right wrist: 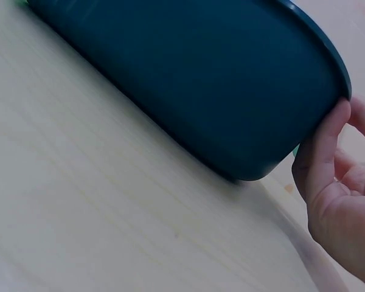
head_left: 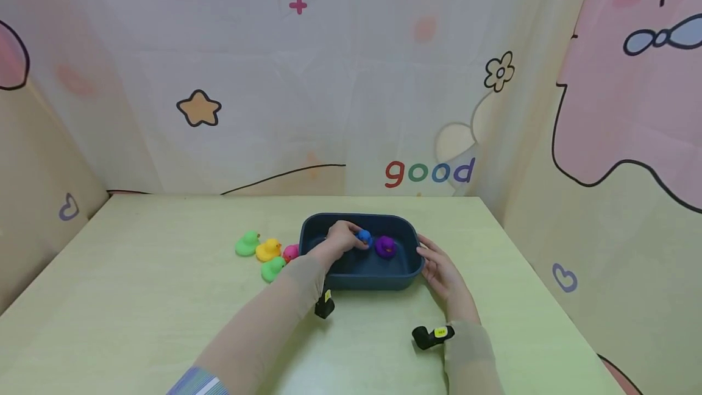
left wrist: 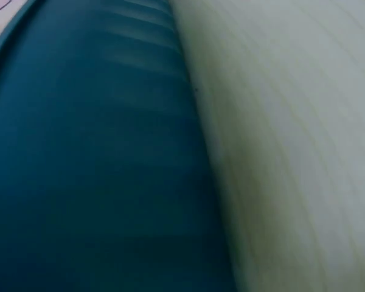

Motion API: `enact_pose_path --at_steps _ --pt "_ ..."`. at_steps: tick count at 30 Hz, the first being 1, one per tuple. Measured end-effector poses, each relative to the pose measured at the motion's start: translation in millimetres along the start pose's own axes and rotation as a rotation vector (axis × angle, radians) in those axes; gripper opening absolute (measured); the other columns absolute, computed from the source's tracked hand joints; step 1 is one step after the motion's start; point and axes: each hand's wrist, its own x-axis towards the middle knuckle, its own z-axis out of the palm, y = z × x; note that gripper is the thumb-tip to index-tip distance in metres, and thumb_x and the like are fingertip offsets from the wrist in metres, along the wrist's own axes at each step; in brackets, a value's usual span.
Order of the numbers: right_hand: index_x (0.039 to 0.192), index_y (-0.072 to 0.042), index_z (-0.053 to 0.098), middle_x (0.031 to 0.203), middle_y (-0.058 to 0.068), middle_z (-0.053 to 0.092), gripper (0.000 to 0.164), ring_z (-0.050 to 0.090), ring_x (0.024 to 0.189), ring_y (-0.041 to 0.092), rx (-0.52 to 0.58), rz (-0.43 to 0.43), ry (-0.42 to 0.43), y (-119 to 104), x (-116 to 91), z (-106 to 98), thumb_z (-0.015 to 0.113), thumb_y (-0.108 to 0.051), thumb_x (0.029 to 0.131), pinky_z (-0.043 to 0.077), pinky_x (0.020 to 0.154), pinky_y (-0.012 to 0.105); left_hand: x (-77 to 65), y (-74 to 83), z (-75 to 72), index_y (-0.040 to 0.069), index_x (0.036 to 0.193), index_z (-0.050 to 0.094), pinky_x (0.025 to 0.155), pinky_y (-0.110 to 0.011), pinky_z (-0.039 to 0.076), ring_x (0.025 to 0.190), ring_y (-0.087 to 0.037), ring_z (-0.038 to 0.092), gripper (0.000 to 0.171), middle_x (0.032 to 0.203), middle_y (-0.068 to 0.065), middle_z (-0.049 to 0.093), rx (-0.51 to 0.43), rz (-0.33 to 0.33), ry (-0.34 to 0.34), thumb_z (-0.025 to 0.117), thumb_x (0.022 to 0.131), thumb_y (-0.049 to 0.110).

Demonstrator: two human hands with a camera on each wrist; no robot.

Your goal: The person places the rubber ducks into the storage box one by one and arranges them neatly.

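My left hand [head_left: 342, 238] reaches into a dark blue rectangular bin [head_left: 362, 282] and pinches a small blue toy duck [head_left: 364, 237] with its fingers. Beside that duck, inside the bin, sits a purple toy duck [head_left: 386, 247]. At the bin's right end, my right hand [head_left: 443, 270] touches the outer side near the rim with its fingertips. The right wrist view has this hand [right wrist: 344, 188] against the bin's corner [right wrist: 280, 121]. Only the bin's outer wall [left wrist: 109, 152] and the tabletop fill the left wrist view, so the left hand is hidden there.
Left of the bin lie a green duck [head_left: 248, 244], a yellow duck [head_left: 269, 250], a pink duck [head_left: 290, 253] and another green duck [head_left: 272, 269]. They stand on a pale wooden table [head_left: 164, 297]. Printed cloth [head_left: 247, 47] hangs behind it and at both sides.
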Motion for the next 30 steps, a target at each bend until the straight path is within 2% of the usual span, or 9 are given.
enact_pose_path --at_steps 3,4,5,9,11,12,15,22,30 --pt "0.114 -0.017 0.056 0.089 -0.004 0.066 0.027 0.061 0.068 0.003 0.005 0.004 0.005 -2 0 2 0.040 0.001 0.101 0.051 0.062 0.013 -2.9 1.9 -1.3 0.003 0.109 0.073 0.100 -0.042 0.046 0.109 -0.030 0.059 0.039 0.112 -0.013 0.069 0.086 0.014 0.013 0.086 0.073 0.010" --pt "0.115 -0.017 0.056 0.089 -0.004 0.066 0.027 0.061 0.068 0.003 0.006 0.007 0.005 -2 0 2 0.040 0.001 0.101 0.050 0.062 0.013 -1.2 0.9 -1.2 0.004 0.107 0.074 0.102 -0.043 0.045 0.110 -0.031 0.059 0.038 0.111 -0.012 0.069 0.114 0.020 0.014 0.087 0.072 0.011" --pt "0.115 -0.016 0.055 0.089 -0.004 0.066 0.027 0.061 0.068 0.003 0.008 0.007 0.008 -2 0 3 0.041 0.001 0.101 0.051 0.062 0.013 8.4 -7.2 1.8 0.006 0.104 0.075 0.100 -0.041 0.045 0.106 -0.029 0.059 0.038 0.108 -0.011 0.070 0.141 0.048 0.023 0.089 0.070 0.016" --pt "0.113 -0.016 0.057 0.090 -0.003 0.067 0.027 0.061 0.068 0.004 0.016 0.010 0.006 -3 0 4 0.041 0.002 0.101 0.051 0.062 0.013 12.1 -10.1 0.8 0.008 0.101 0.075 0.100 -0.043 0.044 0.106 -0.030 0.059 0.041 0.107 -0.010 0.070 0.197 0.051 0.003 0.092 0.065 0.018" --pt "0.112 -0.017 0.058 0.090 -0.003 0.067 0.028 0.062 0.068 0.004 0.015 0.006 0.004 -3 0 4 0.041 0.002 0.101 0.051 0.062 0.014 7.4 -8.6 -1.2 0.007 0.102 0.074 0.098 -0.043 0.045 0.105 -0.030 0.059 0.043 0.108 -0.010 0.069 0.212 0.060 -0.008 0.092 0.065 0.017" --pt "0.111 -0.017 0.058 0.090 -0.003 0.067 0.028 0.062 0.068 0.004 0.018 0.008 0.005 -3 0 4 0.041 0.002 0.101 0.051 0.062 0.014 -2.6 -0.8 -5.1 0.006 0.105 0.073 0.100 -0.045 0.045 0.108 -0.031 0.058 0.043 0.112 -0.012 0.069 0.219 0.044 -0.025 0.090 0.067 0.012" --pt "0.110 -0.018 0.060 0.090 -0.003 0.067 0.029 0.062 0.068 0.004 0.020 0.010 0.006 -2 -1 5 0.041 0.002 0.101 0.052 0.063 0.014 -11.3 3.0 -8.6 0.005 0.109 0.071 0.100 -0.045 0.045 0.109 -0.031 0.058 0.045 0.115 -0.013 0.068 0.271 0.083 -0.042 0.088 0.068 0.009" --pt "0.110 -0.018 0.059 0.089 -0.003 0.067 0.027 0.063 0.068 0.004 0.011 0.008 0.012 -1 -1 5 0.041 0.001 0.101 0.052 0.064 0.014 -23.5 11.1 -18.5 0.008 0.120 0.067 0.098 -0.046 0.046 0.115 -0.035 0.055 0.053 0.124 -0.014 0.063 0.422 0.137 -0.063 0.087 0.071 0.017" --pt "0.106 -0.021 0.063 0.090 -0.005 0.067 0.032 0.062 0.068 0.003 0.003 -0.005 -0.004 0 0 1 0.040 0.001 0.101 0.052 0.064 0.013 -38.5 23.1 -42.5 0.010 0.122 0.066 0.096 -0.045 0.049 0.118 -0.035 0.055 0.053 0.130 -0.013 0.061 0.463 0.174 -0.090 0.085 0.075 0.023"
